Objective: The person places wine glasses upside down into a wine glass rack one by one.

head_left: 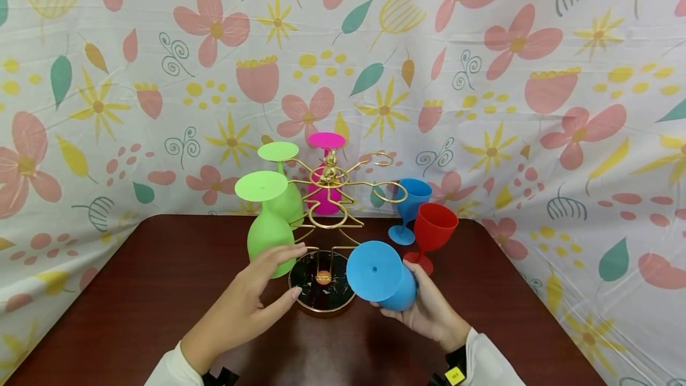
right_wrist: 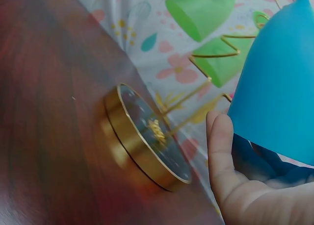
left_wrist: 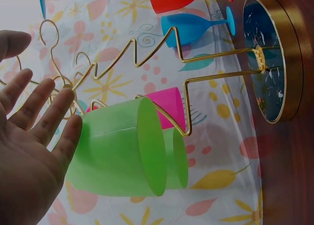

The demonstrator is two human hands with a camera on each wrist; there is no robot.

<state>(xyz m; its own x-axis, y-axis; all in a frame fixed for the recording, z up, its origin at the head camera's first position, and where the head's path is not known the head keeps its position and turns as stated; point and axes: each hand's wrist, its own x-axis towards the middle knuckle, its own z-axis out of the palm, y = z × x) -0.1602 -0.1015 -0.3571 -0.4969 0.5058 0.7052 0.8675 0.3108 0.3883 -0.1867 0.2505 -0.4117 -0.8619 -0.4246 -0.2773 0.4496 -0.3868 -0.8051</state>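
Observation:
My right hand (head_left: pixel 431 314) grips a blue goblet (head_left: pixel 375 270) upside down by its bowl, its flat foot facing up and toward the camera. In the right wrist view, fingers reach around the rim of the blue bowl (right_wrist: pixel 277 92). My left hand (head_left: pixel 241 308) holds nothing, its fingers spread beside the front green goblet (head_left: pixel 270 237) and the stand's round black base (head_left: pixel 321 293). Two green goblets and a pink goblet (head_left: pixel 326 140) hang upside down on the gold wire stand (head_left: pixel 329 177). The stand's two right-hand hooks hold nothing.
Behind my right hand, a red goblet (head_left: pixel 435 228) and another blue goblet (head_left: pixel 411 195) stand upright on the dark wooden table (head_left: pixel 177 273). A flower-print cloth (head_left: pixel 343 46) hangs behind the table's back edge.

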